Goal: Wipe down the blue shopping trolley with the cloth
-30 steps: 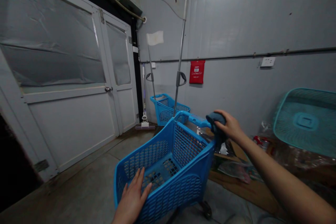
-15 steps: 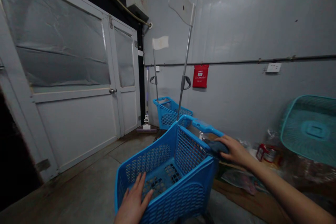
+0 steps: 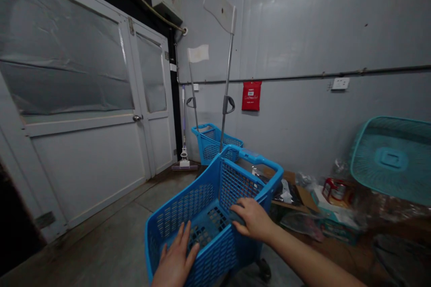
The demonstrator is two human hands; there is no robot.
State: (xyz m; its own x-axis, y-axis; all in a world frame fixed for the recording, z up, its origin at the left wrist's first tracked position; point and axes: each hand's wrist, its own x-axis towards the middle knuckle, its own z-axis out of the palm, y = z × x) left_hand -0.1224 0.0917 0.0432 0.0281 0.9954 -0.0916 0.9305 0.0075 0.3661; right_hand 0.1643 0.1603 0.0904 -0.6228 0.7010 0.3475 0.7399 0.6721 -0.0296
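A blue plastic shopping cart (image 3: 232,251) stands right in front of me, its meshed basket tilted toward the lower left. My left hand (image 3: 177,255) lies over the near rim of the basket at the lower left end, fingers spread and holding nothing. Farther along that same rim, my right hand (image 3: 252,219) is closed round a dark grey-blue cloth (image 3: 237,215) and presses it against the edge. Most of the cloth is hidden under the fingers. The cart's handle (image 3: 252,157) rises just behind, with no hand on it.
Behind stands a second blue cart (image 3: 210,148); two flag poles rise near the carts. A mop (image 3: 184,161) leans in the corner by white doors (image 3: 90,161). To the right are a turquoise plastic basket (image 3: 363,157), cardboard and packages. A red pouch (image 3: 251,96) hangs on the wall.
My right hand has moved with the cloth from the handle end down and left onto the near rim. My left hand stays on the rim. The view has shifted slightly right.
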